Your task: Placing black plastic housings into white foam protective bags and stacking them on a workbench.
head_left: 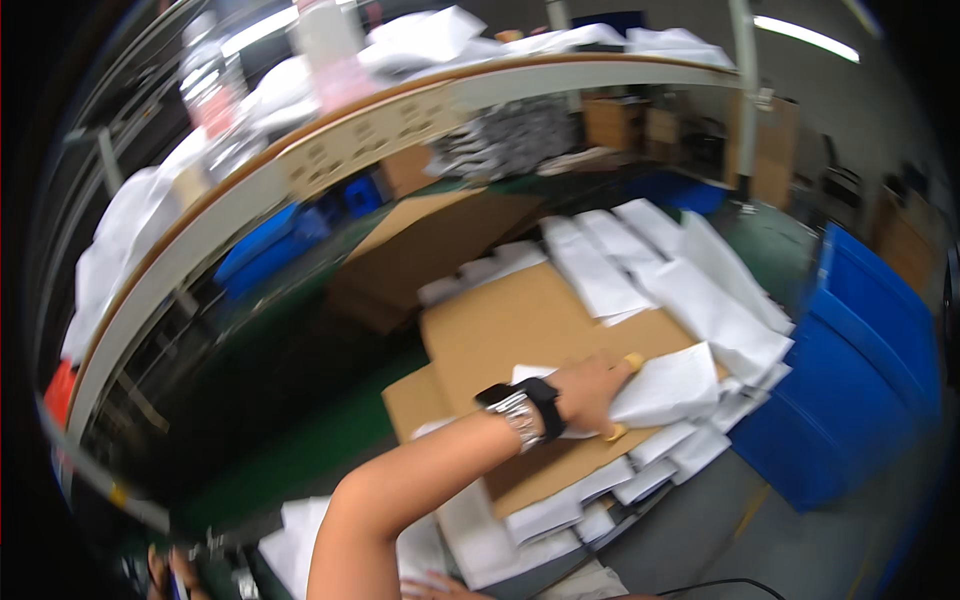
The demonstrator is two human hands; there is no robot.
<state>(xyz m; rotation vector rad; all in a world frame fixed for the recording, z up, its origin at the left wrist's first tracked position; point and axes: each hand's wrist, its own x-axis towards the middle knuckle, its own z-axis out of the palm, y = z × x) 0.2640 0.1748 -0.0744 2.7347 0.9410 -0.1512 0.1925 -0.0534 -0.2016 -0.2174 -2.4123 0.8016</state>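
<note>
My left hand (pixel 592 388), with a black watch and a metal bracelet at the wrist and yellow finger covers on two fingertips, reaches rightward. Its thumb and fingers close round a white folded sheet (pixel 672 383) above brown cardboard (pixel 510 325). Many more white folded sheets (pixel 715 310) lie in overlapping rows round the cardboard's far, right and near edges. At the bottom edge, partly hidden by my left arm, my right hand (pixel 440 586) shows only some fingers, apart and near white sheets (pixel 300 550). Motion softens the picture.
A large blue bin (pixel 850 370) stands right of the pile. An open cardboard box (pixel 430 245) sits behind it. Across the far left runs a raised shelf (pixel 200 225) with clear bottles (pixel 215 100) and white bags. Another person's fingers (pixel 170 572) show at lower left.
</note>
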